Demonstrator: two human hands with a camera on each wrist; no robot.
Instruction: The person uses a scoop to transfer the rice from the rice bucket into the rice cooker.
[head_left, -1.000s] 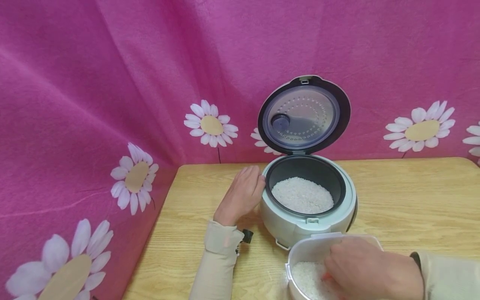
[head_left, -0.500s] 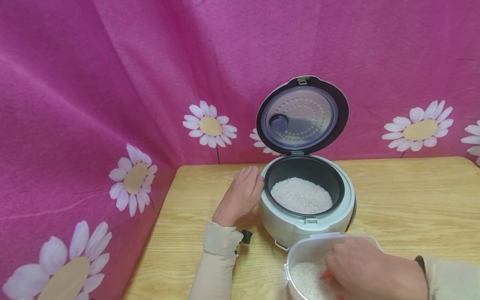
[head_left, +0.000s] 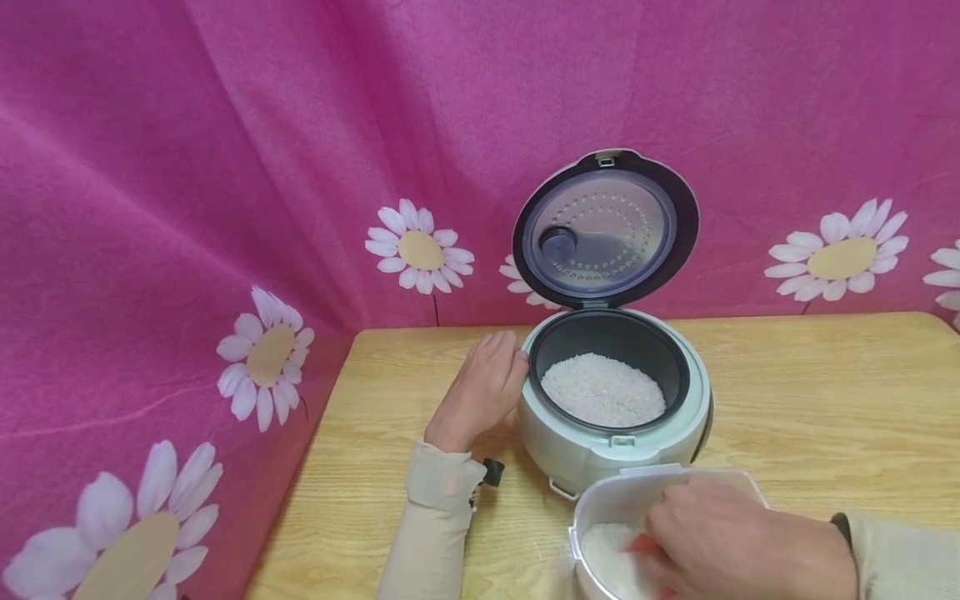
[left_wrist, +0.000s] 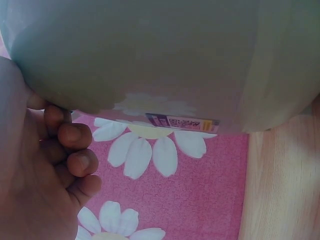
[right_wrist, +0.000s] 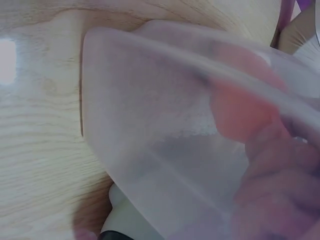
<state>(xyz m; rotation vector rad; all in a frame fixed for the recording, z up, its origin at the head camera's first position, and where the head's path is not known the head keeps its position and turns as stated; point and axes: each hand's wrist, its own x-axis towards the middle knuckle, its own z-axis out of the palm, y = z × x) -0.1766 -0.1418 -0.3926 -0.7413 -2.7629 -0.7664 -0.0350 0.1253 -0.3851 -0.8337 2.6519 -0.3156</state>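
A pale green rice cooker (head_left: 558, 450) stands with its lid (head_left: 615, 250) raised. White rice (head_left: 603, 390) lies in its dark inner pot. My left hand (head_left: 480, 387) holds the cooker's left side at the rim; in the left wrist view its fingers (left_wrist: 75, 135) are curled against the body. In front of the cooker is a translucent plastic tub (head_left: 588, 504) with rice (head_left: 609, 550) in it. My right hand (head_left: 720, 533) reaches inside, gripping a red scoop (right_wrist: 240, 110) down at the rice. The hand hides most of the scoop in the head view.
The wooden table (head_left: 817, 400) extends to the right and left of the cooker. A pink cloth (head_left: 465, 100) with white daisies hangs behind and along the left side. A small black piece (head_left: 493, 472) sits at my left cuff.
My right hand has moved the red scoop slightly to the left within the tub's rice. The left hand and the cooker stay in place.
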